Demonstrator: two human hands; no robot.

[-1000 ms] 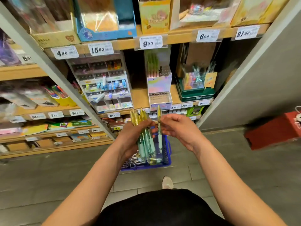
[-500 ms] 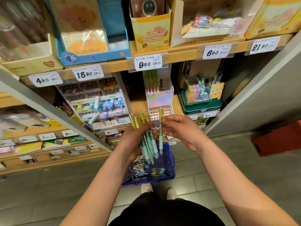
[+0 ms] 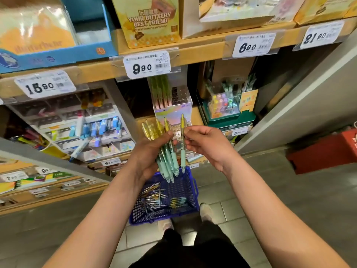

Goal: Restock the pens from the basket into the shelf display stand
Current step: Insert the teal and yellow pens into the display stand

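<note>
My left hand [image 3: 150, 153] grips a bunch of pens [image 3: 167, 163], my right hand [image 3: 209, 147] pinches one pen [image 3: 182, 157] standing tip-down, and the display stand [image 3: 180, 105] sits right behind it, nearer my right hand.

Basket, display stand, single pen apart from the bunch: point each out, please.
Basket [image 3: 164, 216], head view, on its blue front wall.
Display stand [image 3: 174, 111], head view, on its shiny front panel.
Single pen [image 3: 182, 157], head view, on its mint grip.
</note>
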